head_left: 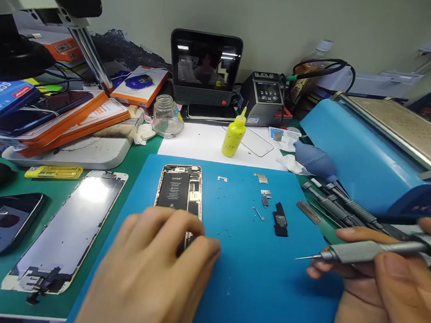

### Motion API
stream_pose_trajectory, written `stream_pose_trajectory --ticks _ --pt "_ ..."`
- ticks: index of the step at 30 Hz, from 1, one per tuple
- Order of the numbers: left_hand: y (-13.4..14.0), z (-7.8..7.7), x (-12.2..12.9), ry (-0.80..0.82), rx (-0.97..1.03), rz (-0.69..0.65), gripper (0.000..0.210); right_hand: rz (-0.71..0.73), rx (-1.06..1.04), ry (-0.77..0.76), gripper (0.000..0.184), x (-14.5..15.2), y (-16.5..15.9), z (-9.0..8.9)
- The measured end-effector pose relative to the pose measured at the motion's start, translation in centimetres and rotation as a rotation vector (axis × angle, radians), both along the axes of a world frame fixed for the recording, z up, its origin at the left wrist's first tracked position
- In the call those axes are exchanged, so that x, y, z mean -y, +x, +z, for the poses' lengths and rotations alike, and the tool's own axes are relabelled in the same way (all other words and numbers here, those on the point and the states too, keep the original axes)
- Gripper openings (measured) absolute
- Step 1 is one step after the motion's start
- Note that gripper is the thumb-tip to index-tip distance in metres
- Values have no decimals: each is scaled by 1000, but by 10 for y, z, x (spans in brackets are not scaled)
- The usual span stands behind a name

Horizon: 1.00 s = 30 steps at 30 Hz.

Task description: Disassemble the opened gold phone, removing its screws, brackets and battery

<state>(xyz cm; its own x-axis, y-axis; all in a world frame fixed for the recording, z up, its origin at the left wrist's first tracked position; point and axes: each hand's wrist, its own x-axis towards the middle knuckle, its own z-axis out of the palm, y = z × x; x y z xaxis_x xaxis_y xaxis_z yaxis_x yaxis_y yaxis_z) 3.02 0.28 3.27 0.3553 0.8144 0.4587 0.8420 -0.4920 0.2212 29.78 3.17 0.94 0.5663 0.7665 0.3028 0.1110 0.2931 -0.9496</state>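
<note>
Grey wall (134,3) rises beyond both hands, and beneath them a blue mat (256,301) lies on a green bench top (135,167). The left hand (156,272) is over the lower half of an opened phone (193,196), fingers bent down and partly spread; their tips are hidden or blurred, so I cannot tell whether they grip anything. The phone's upper half shows just past the knuckles. The right hand (392,292) is closed around a pen-shaped metal tool (366,251), its thin point aimed towards the left hand. Between and beyond the hands lie a black part (280,220) and a metal bracket (261,178).

The phone looks light and stiff but fragile inside; the side rails seem the safest hold. The tool should be rigid, its textured barrel resisting slip.

Past the left knuckles, the battery (174,190) bears white print too small to read. Far left of that hand, a blue box (7,100) shows white capitals, partly hidden. Beyond the right hand, a blue machine (370,155) has dark red lettering, illegible
</note>
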Motion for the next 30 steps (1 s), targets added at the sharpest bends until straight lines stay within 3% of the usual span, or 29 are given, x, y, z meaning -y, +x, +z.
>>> stream_pose_trajectory --ticks 3,6,14,23,26,30 --pt "32 0 -15 0 -52 35 24 35 -53 -89 52 -1 -9 4" --pt "48 -4 -25 -9 -111 24 28 20 -44 -34 56 1 -12 1" --pt "32 -2 -27 -91 -105 -67 28 38 -63 -39 58 7 4 -18" --pt "40 -6 -21 -128 -33 53 42 -25 -97 -84 55 3 1 -17" --pt "39 -4 -24 -158 -44 -5 41 -25 -91 -92 57 5 2 -17" --pt "41 -1 -26 -183 -49 33 36 -26 -88 -68 57 5 5 -18"
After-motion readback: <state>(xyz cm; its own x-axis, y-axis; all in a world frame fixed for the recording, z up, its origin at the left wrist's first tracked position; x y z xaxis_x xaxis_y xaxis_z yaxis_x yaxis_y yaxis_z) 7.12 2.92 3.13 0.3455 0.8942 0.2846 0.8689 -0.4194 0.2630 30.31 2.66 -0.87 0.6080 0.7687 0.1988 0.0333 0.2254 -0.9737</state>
